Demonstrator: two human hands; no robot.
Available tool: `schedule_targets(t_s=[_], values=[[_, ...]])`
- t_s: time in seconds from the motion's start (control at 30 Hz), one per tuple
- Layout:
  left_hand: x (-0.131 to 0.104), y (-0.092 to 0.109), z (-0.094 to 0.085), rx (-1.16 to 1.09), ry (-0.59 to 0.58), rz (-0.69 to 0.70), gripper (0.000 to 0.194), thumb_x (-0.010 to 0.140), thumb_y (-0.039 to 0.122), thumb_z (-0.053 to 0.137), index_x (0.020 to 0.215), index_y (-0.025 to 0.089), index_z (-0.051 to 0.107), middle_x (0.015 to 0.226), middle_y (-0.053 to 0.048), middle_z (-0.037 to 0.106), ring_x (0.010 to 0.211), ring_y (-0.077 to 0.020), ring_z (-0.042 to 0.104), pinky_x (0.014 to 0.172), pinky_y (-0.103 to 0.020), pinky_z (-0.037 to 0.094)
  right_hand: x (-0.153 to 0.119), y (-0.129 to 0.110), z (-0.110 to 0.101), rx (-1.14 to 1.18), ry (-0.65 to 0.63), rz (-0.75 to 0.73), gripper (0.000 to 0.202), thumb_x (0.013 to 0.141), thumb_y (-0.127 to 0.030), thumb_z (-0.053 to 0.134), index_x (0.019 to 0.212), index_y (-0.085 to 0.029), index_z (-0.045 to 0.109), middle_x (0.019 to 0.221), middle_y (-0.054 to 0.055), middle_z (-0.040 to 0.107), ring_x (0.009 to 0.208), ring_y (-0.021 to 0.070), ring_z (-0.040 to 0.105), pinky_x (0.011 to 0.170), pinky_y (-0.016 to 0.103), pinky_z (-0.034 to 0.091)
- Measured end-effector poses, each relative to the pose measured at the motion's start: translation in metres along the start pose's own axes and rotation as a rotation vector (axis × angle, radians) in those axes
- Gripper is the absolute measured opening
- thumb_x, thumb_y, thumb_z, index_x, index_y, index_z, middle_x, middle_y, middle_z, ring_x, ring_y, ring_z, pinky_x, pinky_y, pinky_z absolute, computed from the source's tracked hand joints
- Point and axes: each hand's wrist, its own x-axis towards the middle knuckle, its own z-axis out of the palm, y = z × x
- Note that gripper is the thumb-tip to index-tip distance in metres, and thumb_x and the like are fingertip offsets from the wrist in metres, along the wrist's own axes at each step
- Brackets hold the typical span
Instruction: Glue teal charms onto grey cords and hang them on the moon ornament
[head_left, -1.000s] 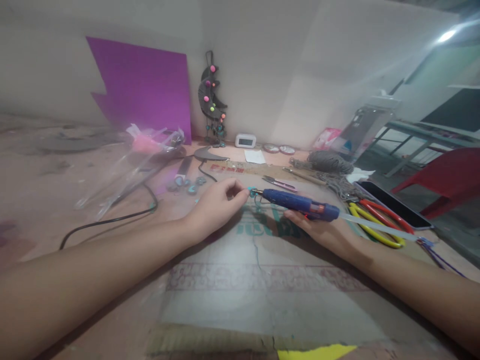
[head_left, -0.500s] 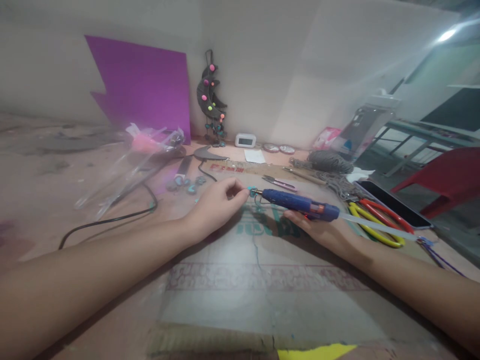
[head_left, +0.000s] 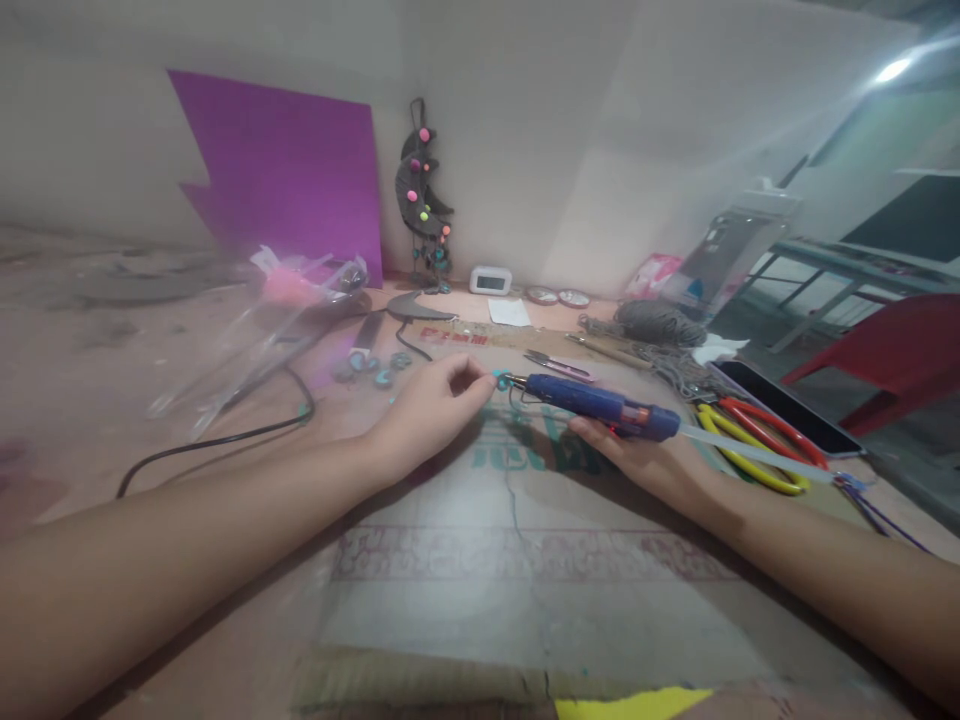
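Note:
My right hand (head_left: 637, 450) is wrapped round a blue hot glue gun (head_left: 592, 402), with a clear glue stick (head_left: 750, 450) sticking out of its back end. My left hand (head_left: 442, 405) pinches a small teal piece (head_left: 501, 380) between thumb and fingertips. The gun's metal nozzle (head_left: 516, 381) is at the teal piece; whether they touch I cannot tell. Several small teal-and-grey pieces (head_left: 384, 375) lie on the table left of my left hand. Below both hands is a flat cardboard sheet (head_left: 465, 600) with printed patterns.
On the right lie scissors (head_left: 757, 470) with yellow and red handles, a phone (head_left: 787, 405) and grey yarn (head_left: 660, 322). Thread snips (head_left: 559, 366) sit beyond the glue gun. Purple card (head_left: 300, 180) and a moon hanging (head_left: 420, 190) lean on the wall. A black cord (head_left: 225, 440) runs at left.
Almost nothing differs. The teal piece shows slightly more at my left fingertips, and the glue gun has shifted a touch to the right.

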Motion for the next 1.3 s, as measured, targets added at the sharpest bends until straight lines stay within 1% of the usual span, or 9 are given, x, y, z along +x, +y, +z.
schedule_targets(t_s=[0.2,0.63,0.77,0.9,1.03,1.1,1.17,1.23,1.3], values=[[0.001,-0.001,-0.001,0.017,0.004,0.007,0.020,0.087,0.034,0.053,0.076,0.018,0.058,0.077,0.000,0.064,0.073,-0.0159,0.057,0.069,-0.028,0.042,0.002,-0.007,-0.001,0.035,0.019,0.033,0.024,0.081,-0.047,0.062,0.081,-0.023,0.066,0.070,0.004,0.068,0.072,0.0262,0.068,0.063,0.038,0.058],[0.002,-0.006,0.000,-0.004,0.034,-0.012,0.021,0.087,0.036,0.054,0.075,0.019,0.058,0.077,0.000,0.064,0.074,-0.0167,0.057,0.066,-0.028,0.041,0.002,-0.006,0.000,0.040,0.015,0.058,0.025,0.080,-0.050,0.062,0.083,-0.024,0.064,0.073,0.005,0.068,0.073,0.0270,0.068,0.065,0.039,0.057],[0.004,-0.008,0.000,-0.043,0.041,-0.029,0.021,0.086,0.036,0.055,0.075,0.019,0.059,0.076,0.001,0.064,0.073,-0.0158,0.057,0.068,-0.027,0.041,0.002,-0.005,-0.001,0.068,-0.003,0.020,0.025,0.080,-0.049,0.063,0.081,-0.025,0.063,0.069,0.004,0.065,0.070,0.0262,0.066,0.064,0.038,0.056],[0.007,-0.012,0.000,-0.080,0.059,-0.065,0.019,0.085,0.034,0.056,0.075,0.018,0.059,0.076,0.000,0.064,0.074,-0.0159,0.058,0.068,-0.027,0.042,0.000,-0.008,-0.011,0.127,-0.011,-0.005,0.028,0.084,-0.049,0.060,0.072,-0.024,0.061,0.070,0.003,0.065,0.064,0.0214,0.063,0.063,0.035,0.053],[0.006,-0.012,0.000,-0.100,0.038,-0.044,0.019,0.086,0.035,0.056,0.076,0.018,0.059,0.077,0.000,0.064,0.074,-0.0162,0.059,0.068,-0.027,0.043,0.001,-0.017,-0.023,0.255,-0.001,0.005,0.034,0.093,-0.049,0.048,0.080,-0.023,0.066,0.083,0.003,0.069,0.075,0.0189,0.065,0.076,0.034,0.052],[0.004,-0.010,0.000,-0.086,0.025,-0.026,0.020,0.086,0.035,0.055,0.077,0.018,0.059,0.076,0.000,0.063,0.073,-0.0158,0.058,0.067,-0.027,0.042,0.004,-0.022,-0.028,0.300,0.024,0.034,0.036,0.095,-0.049,0.045,0.082,-0.023,0.067,0.087,0.004,0.070,0.076,0.0172,0.064,0.073,0.031,0.052],[0.002,-0.006,0.000,-0.073,0.006,-0.010,0.020,0.087,0.035,0.055,0.077,0.018,0.059,0.075,0.001,0.062,0.071,-0.0153,0.057,0.066,-0.027,0.041,0.011,-0.024,-0.031,0.319,0.078,0.051,0.032,0.094,-0.048,0.049,0.087,-0.022,0.067,0.089,0.005,0.070,0.075,0.0171,0.065,0.067,0.030,0.052],[0.001,-0.004,0.001,-0.063,-0.017,0.012,0.020,0.087,0.034,0.054,0.076,0.018,0.058,0.074,0.001,0.061,0.071,-0.0149,0.056,0.067,-0.027,0.041,0.024,-0.022,-0.035,0.305,0.145,0.044,0.028,0.088,-0.048,0.059,0.094,-0.022,0.066,0.089,0.005,0.070,0.077,0.0188,0.066,0.068,0.032,0.053],[0.000,-0.003,0.001,-0.047,-0.033,0.025,0.019,0.088,0.032,0.054,0.076,0.018,0.058,0.074,0.002,0.061,0.071,-0.0148,0.056,0.068,-0.027,0.041,0.045,-0.015,-0.037,0.254,0.213,0.043,0.032,0.080,-0.047,0.069,0.096,-0.020,0.066,0.089,0.007,0.071,0.080,0.0215,0.066,0.072,0.037,0.054]])
